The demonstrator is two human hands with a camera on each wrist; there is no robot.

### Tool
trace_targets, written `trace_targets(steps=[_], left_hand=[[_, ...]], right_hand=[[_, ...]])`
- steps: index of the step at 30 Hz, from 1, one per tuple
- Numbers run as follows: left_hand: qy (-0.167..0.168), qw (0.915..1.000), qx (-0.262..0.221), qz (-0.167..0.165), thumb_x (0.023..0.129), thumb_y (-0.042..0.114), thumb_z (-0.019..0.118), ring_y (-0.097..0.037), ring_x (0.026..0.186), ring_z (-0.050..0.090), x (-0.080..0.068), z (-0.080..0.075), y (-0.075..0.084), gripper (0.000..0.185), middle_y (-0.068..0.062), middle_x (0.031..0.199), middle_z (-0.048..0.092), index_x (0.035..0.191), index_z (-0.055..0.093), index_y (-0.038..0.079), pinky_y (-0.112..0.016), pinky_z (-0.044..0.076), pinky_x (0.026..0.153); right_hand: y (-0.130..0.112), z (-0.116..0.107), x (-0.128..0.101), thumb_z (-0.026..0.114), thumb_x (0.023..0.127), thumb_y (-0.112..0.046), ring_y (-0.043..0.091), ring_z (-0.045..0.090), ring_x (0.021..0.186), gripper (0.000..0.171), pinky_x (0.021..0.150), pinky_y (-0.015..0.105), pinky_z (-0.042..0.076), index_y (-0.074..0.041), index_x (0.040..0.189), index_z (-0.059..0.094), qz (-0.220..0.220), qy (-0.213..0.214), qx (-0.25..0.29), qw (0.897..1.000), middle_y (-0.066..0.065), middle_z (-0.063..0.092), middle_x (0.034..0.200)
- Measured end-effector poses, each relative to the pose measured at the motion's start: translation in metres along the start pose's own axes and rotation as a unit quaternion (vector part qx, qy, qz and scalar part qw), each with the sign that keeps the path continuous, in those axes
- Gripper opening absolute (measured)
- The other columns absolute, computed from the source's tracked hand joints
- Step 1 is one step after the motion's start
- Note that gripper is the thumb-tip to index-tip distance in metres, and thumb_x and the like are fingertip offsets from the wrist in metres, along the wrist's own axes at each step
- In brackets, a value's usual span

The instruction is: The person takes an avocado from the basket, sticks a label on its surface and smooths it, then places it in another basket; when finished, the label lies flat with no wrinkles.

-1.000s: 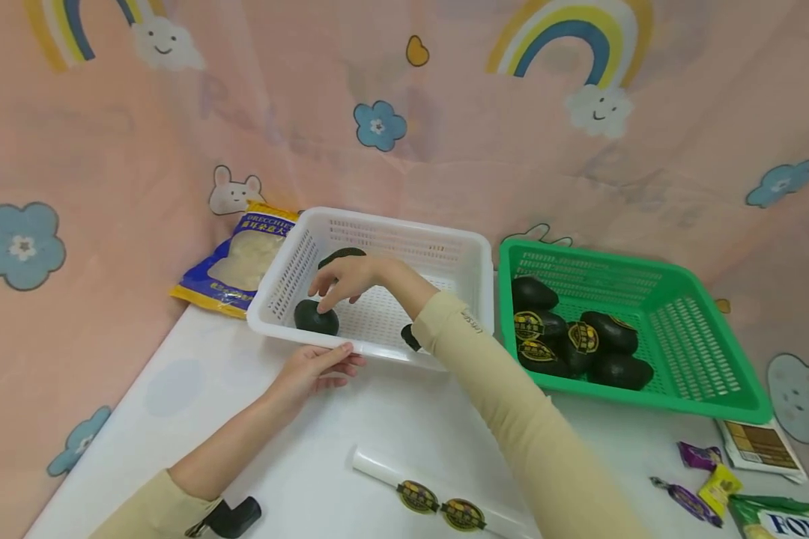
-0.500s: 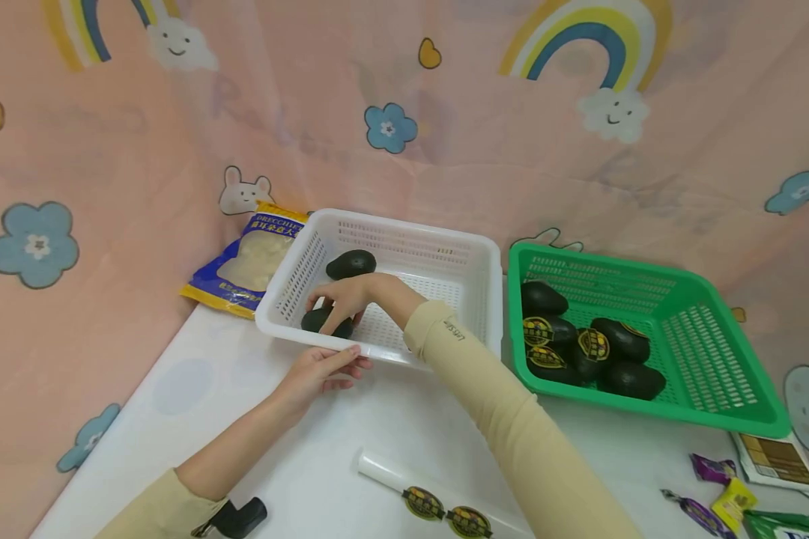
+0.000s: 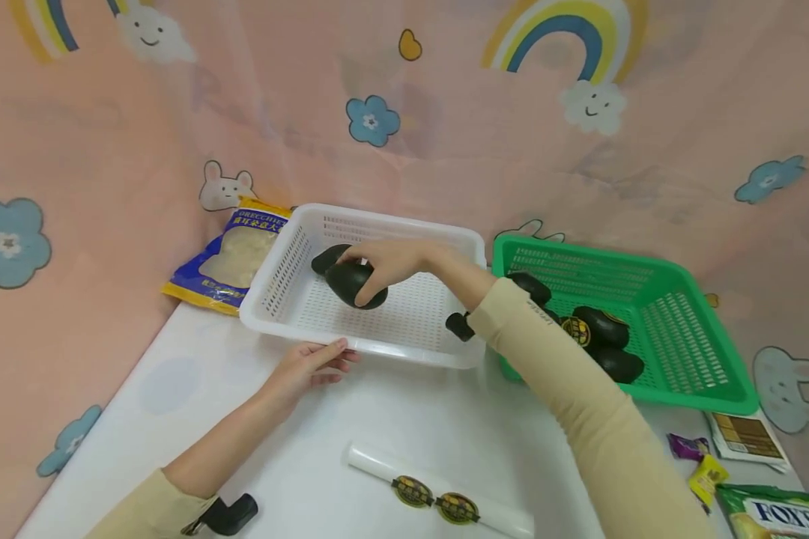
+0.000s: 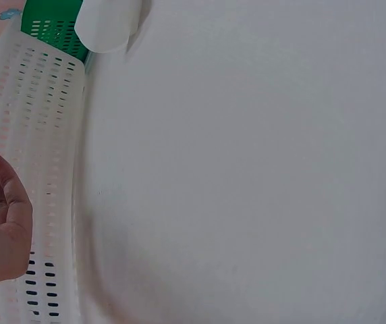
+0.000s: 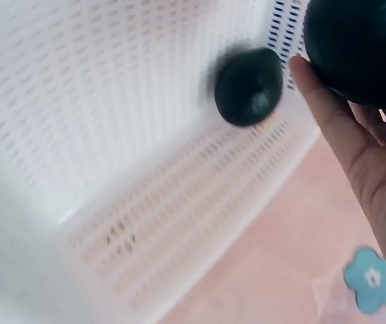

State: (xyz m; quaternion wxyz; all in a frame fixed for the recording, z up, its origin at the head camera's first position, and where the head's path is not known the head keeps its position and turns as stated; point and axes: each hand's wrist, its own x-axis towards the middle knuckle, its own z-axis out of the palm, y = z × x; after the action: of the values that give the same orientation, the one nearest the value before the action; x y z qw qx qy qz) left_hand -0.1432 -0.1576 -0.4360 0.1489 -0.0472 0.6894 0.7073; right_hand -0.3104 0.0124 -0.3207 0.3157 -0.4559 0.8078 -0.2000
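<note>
A dark avocado is gripped by my right hand, thumb on its near side, inside the white basket. It appears lifted off the basket floor in the right wrist view. Behind it, a second avocado lies near the basket's left end, partly covered in the head view; the right wrist view shows this other avocado whole. My left hand rests at the basket's front rim, its thumb touching the edge and its loose fingers below, beside the outer wall.
A green basket holding several avocados, some with labels, stands at right, partly behind my sleeve. A pasta bag leans at left. In front lies a white roll with two dark labels. Candies and a Fox's bag sit front right.
My right hand reached down onto the near avocado, gripped it, and moved it up and to the right. The left hand has stayed at the basket's front rim.
</note>
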Motion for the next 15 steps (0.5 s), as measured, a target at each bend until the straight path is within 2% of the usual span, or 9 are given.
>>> trace_targets(steps=[4, 7, 12, 15], left_hand=[[0.001, 1.0000, 0.002, 0.005, 0.098, 0.030, 0.060, -0.014, 0.088, 0.064, 0.000, 0.001, 0.001, 0.041, -0.004, 0.098, 0.073, 0.112, 0.068, -0.007, -0.027, 0.053, 0.081], [0.002, 1.0000, 0.000, 0.006, 0.098, 0.030, 0.060, -0.014, 0.090, 0.064, 0.000, 0.001, 0.001, 0.041, -0.003, 0.099, 0.073, 0.113, 0.067, -0.007, -0.027, 0.054, 0.082], [-0.001, 1.0000, -0.004, 0.003, 0.098, 0.032, 0.060, -0.013, 0.091, 0.064, 0.000, 0.001, -0.001, 0.039, 0.000, 0.098, 0.073, 0.111, 0.069, -0.004, -0.030, 0.053, 0.085], [-0.005, 1.0000, -0.004, 0.001, 0.098, 0.035, 0.060, -0.014, 0.093, 0.063, 0.001, 0.001, -0.002, 0.040, 0.001, 0.099, 0.073, 0.111, 0.070, -0.001, -0.031, 0.053, 0.087]], right_hand=[[0.000, -0.006, -0.053, 0.076, 0.080, -0.031, 0.020, 0.051, 0.113, 0.072, 0.086, 0.033, 0.052, -0.011, 0.141, 0.043, -0.032, 0.048, 0.021, 0.998, 0.002, 0.049, 0.132], [0.005, 0.003, -0.095, 0.078, 0.081, -0.025, 0.022, 0.052, 0.115, 0.070, 0.088, 0.036, 0.052, -0.012, 0.139, 0.042, -0.058, 0.081, 0.071, 0.992, 0.003, 0.049, 0.131], [0.016, 0.044, -0.160, 0.082, 0.078, -0.018, 0.019, 0.054, 0.117, 0.073, 0.095, 0.039, 0.049, -0.012, 0.137, 0.039, -0.062, 0.140, 0.144, 0.978, 0.003, 0.055, 0.128], [0.021, 0.078, -0.188, 0.085, 0.075, -0.019, 0.016, 0.057, 0.116, 0.075, 0.096, 0.038, 0.049, -0.013, 0.135, 0.041, -0.051, 0.182, 0.158, 0.969, 0.001, 0.058, 0.126]])
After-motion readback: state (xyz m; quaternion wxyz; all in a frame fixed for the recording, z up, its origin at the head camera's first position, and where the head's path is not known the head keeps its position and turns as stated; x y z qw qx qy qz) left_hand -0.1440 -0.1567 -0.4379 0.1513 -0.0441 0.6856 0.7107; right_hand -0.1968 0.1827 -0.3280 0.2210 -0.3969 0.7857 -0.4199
